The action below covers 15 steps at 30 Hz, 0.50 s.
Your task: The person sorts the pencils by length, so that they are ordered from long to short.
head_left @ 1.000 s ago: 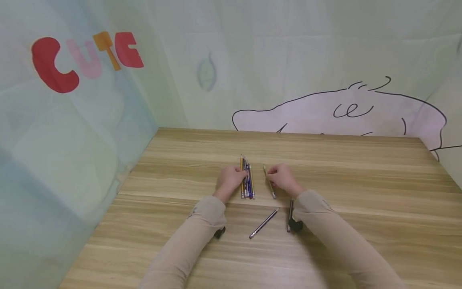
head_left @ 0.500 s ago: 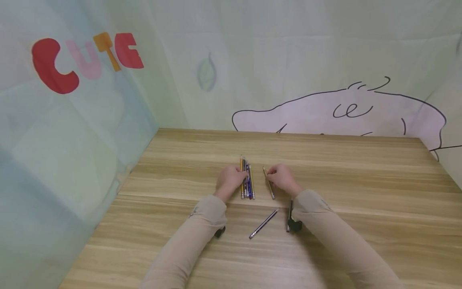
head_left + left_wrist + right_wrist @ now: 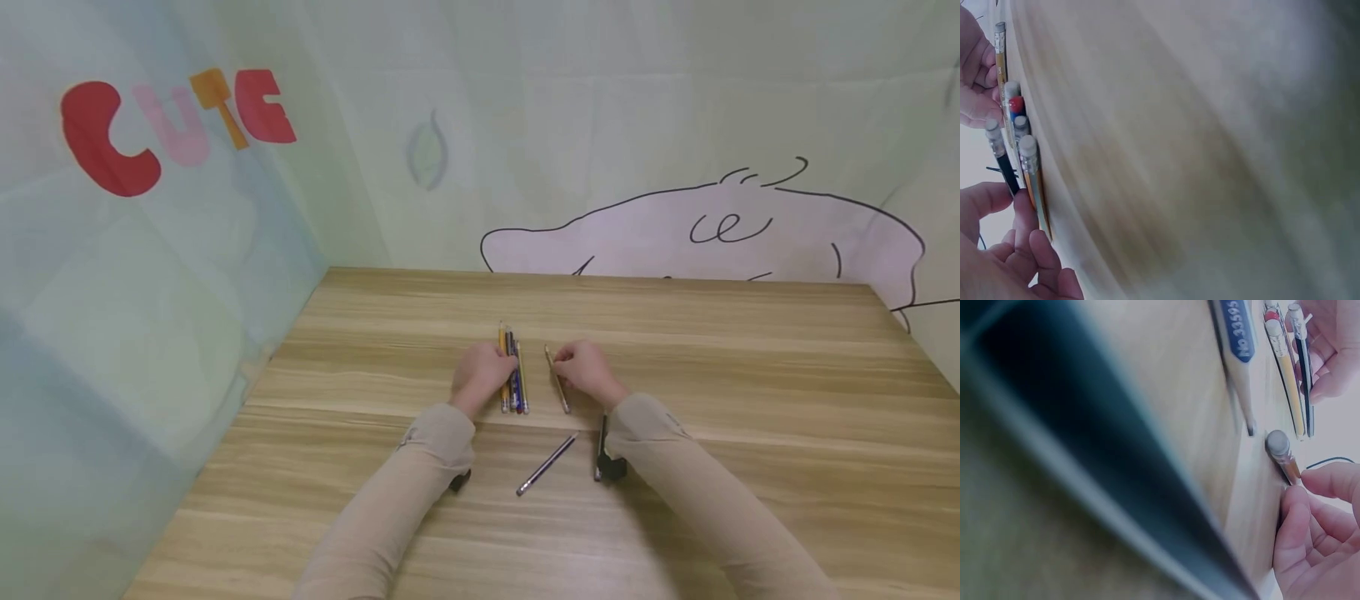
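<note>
In the head view my left hand point(image 3: 482, 375) is at a row of pencils lying side by side, among them a yellow pencil point(image 3: 503, 400) and a gold one point(image 3: 523, 383). Its thumb and finger pinch a dark pencil point(image 3: 1004, 164), whose eraser end is raised above the others in the left wrist view. My right hand point(image 3: 588, 368) pinches a separate gold-coloured pencil point(image 3: 558, 386), a little right of the row, its eraser end toward me. The right wrist view shows this pencil's grey eraser point(image 3: 1278, 442) and the thumb and finger on its shaft.
A dark pencil point(image 3: 547, 464) lies slantwise on the wooden table point(image 3: 360, 350), nearer me. Another dark pencil point(image 3: 601, 450) lies beside the right wrist, partly covered by the black wrist camera point(image 3: 613, 468). Printed cloth walls point(image 3: 375, 167) stand behind and left.
My left hand has shifted slightly to the right, and the dark pencil in it has moved over its neighbours. The right hand's pencil has shifted slightly left.
</note>
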Available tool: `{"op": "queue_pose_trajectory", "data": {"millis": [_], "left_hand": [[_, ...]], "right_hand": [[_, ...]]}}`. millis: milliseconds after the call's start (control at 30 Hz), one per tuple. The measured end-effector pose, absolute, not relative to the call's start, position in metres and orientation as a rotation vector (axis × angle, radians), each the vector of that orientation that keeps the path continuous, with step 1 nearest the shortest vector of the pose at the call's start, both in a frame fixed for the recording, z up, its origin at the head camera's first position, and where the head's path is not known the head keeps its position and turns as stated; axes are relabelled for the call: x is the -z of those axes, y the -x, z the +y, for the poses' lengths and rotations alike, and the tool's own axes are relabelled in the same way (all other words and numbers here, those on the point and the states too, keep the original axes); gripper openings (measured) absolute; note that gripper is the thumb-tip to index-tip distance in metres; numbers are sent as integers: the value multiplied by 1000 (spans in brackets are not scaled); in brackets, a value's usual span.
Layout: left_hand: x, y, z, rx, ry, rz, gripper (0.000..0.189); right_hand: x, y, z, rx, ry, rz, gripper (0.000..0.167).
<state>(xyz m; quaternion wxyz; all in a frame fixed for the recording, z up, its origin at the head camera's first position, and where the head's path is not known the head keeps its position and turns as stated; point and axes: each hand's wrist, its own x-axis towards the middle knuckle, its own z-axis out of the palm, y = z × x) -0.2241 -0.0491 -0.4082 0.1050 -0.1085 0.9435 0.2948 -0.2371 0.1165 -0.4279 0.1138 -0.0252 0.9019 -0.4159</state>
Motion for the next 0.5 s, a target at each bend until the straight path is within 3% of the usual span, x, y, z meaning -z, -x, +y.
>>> {"op": "queue_pose_trajectory", "data": {"millis": [500], "left_hand": [[408, 228, -44, -755, 307, 2809, 33]], "right_hand": [[430, 237, 118, 1261, 104, 2632, 10]]}}
